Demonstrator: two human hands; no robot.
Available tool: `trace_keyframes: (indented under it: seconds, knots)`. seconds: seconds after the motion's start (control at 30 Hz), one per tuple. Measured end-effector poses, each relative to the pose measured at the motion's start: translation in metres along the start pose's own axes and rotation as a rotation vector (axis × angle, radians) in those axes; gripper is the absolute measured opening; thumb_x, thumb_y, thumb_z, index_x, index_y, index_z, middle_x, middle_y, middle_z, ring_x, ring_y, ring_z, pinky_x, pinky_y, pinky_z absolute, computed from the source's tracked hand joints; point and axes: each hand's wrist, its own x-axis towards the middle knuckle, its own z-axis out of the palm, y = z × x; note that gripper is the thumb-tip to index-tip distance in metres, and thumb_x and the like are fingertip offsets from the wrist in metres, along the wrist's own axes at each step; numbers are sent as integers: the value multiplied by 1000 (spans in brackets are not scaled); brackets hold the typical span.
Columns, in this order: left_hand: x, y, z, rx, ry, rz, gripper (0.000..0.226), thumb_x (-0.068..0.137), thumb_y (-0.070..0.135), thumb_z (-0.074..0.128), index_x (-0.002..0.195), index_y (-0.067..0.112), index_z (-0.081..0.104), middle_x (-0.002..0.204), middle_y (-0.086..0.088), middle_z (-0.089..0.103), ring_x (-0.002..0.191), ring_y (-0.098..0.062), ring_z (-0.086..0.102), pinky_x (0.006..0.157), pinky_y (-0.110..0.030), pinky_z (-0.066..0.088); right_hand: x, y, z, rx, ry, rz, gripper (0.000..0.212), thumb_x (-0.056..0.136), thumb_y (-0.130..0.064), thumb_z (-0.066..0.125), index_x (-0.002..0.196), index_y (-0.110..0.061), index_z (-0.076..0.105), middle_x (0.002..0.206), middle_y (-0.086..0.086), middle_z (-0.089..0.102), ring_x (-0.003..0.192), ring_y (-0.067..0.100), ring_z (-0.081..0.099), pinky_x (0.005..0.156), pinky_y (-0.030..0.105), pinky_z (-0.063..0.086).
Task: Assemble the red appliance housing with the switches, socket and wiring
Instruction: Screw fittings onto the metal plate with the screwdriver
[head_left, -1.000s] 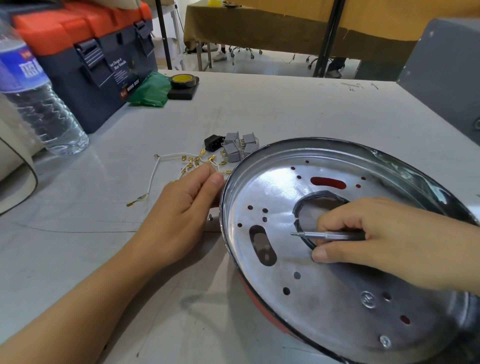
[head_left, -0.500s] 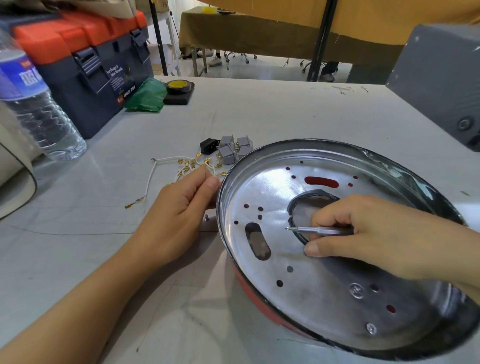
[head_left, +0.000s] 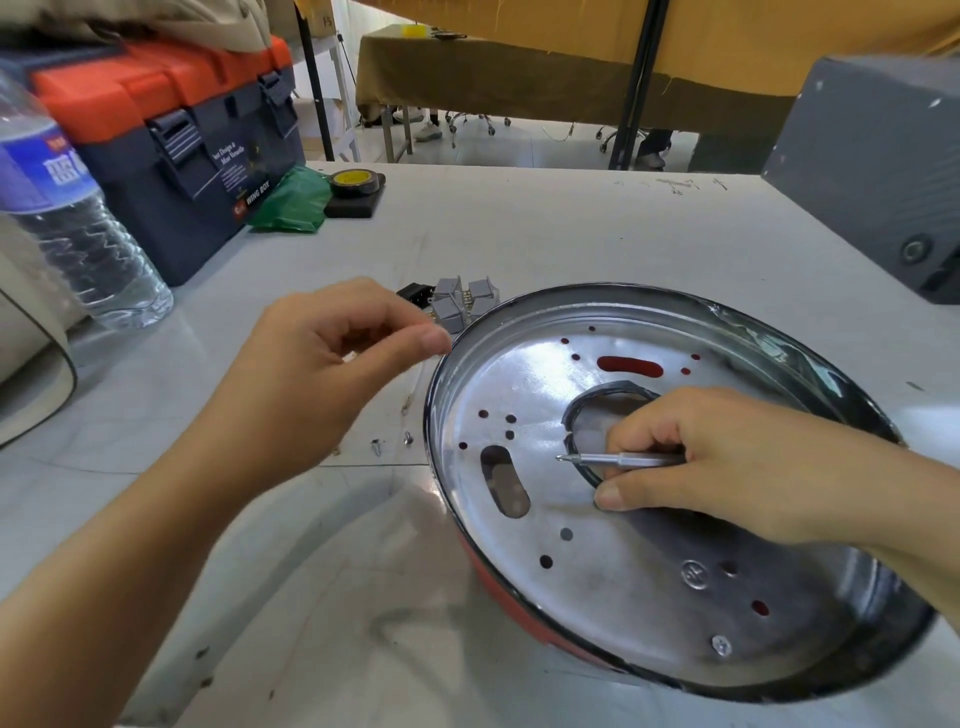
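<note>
**Screwdriver held inside the housing, left hand raised beside the rim**

I see the red housing (head_left: 519, 597) lying on the grey table (head_left: 571, 234) at the near right, its shiny metal inside facing up and tilted a little toward me. The inner plate shows round holes, two slots and a large central opening edged in black.

My right hand (head_left: 727, 467) rests inside the housing, fingers curled round a small screwdriver (head_left: 623, 459); the shaft lies nearly flat, its tip pointing left over the plate, just right of the near slot.

My left hand (head_left: 322, 374) hangs above the table just left of the rim, thumb and forefinger drawn close together. I cannot tell whether anything is pinched between them.

The grey switches (head_left: 462, 304) sit in a cluster touching the far-left rim, with a black socket (head_left: 413, 296) just beside them. Two small screws (head_left: 392, 442) lie on the table near the left rim.

At the far left stand a toolbox (head_left: 171, 150) and a water bottle (head_left: 67, 218); a green bag (head_left: 291, 202) and a roll of tape (head_left: 353, 182) lie beside the toolbox.
</note>
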Motion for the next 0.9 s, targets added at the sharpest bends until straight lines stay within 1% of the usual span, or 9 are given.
trace_keyframes:
  seconds: [0.13, 0.23, 0.33, 0.43, 0.53, 0.6, 0.67, 0.8, 0.9]
  knots:
    - [12, 22, -11, 118, -241, 77, 21, 79, 48, 62, 82, 30, 72, 78, 12, 67, 74, -9, 62, 67, -15, 47, 0, 0, 0, 1, 10, -7, 35, 79, -44, 67, 60, -17, 55, 47, -7, 39, 45, 6, 35, 47, 19, 31]
    - [20, 32, -14, 232, -483, 103, 24, 73, 49, 56, 85, 36, 72, 81, 17, 67, 79, -5, 63, 70, -15, 48, 0, 1, 0, 3, 15, -12, 36, 80, -43, 67, 58, -18, 54, 46, -8, 37, 45, 5, 33, 46, 18, 29]
    - [28, 34, -12, 327, -638, 125, 17, 78, 43, 59, 89, 38, 72, 80, 18, 65, 79, -4, 61, 68, -15, 47, 1, 1, 0, 5, 18, -13, 36, 80, -43, 67, 59, -16, 54, 46, -7, 37, 45, 6, 33, 46, 18, 29]
    - [35, 36, -10, 385, -733, 152, 15, 82, 33, 59, 89, 40, 70, 83, 18, 64, 81, -2, 58, 68, -10, 41, 1, 1, 1, 10, 19, -10, 37, 80, -42, 67, 57, -17, 53, 45, -8, 36, 43, 5, 32, 44, 16, 29]
    - [40, 37, -7, 433, -785, 161, 18, 85, 27, 60, 91, 40, 71, 86, 16, 66, 82, 0, 59, 70, -12, 42, 1, 1, 1, 24, 19, -6, 36, 80, -41, 68, 53, -24, 52, 43, -10, 37, 41, 5, 33, 44, 15, 30]
    - [42, 37, -5, 466, -812, 166, 17, 85, 25, 61, 96, 37, 68, 82, 14, 66, 74, 9, 57, 66, -7, 40, 1, 1, 1, 28, 23, -6, 35, 80, -41, 68, 54, -22, 54, 43, -10, 38, 42, 5, 34, 44, 16, 30]
    - [45, 38, -4, 501, -843, 155, 14, 84, 24, 64, 94, 33, 65, 77, 15, 65, 66, 17, 53, 62, -2, 36, 1, 1, 1, 26, 23, -6, 34, 79, -42, 68, 56, -21, 54, 44, -9, 38, 43, 5, 33, 45, 16, 30]
    - [51, 37, 0, 617, -923, 115, 8, 84, 26, 65, 86, 33, 68, 77, 18, 64, 80, 7, 56, 67, -7, 41, 1, 0, 1, 25, 29, -10, 37, 80, -40, 68, 52, -22, 52, 42, -9, 39, 41, 5, 35, 45, 15, 31]
    - [54, 37, 3, 655, -1005, 73, 9, 85, 28, 64, 86, 35, 69, 86, 16, 66, 81, 3, 55, 67, -10, 42, 1, 1, 1, 27, 35, -15, 38, 80, -39, 69, 50, -23, 52, 42, -10, 39, 40, 4, 36, 44, 15, 30]
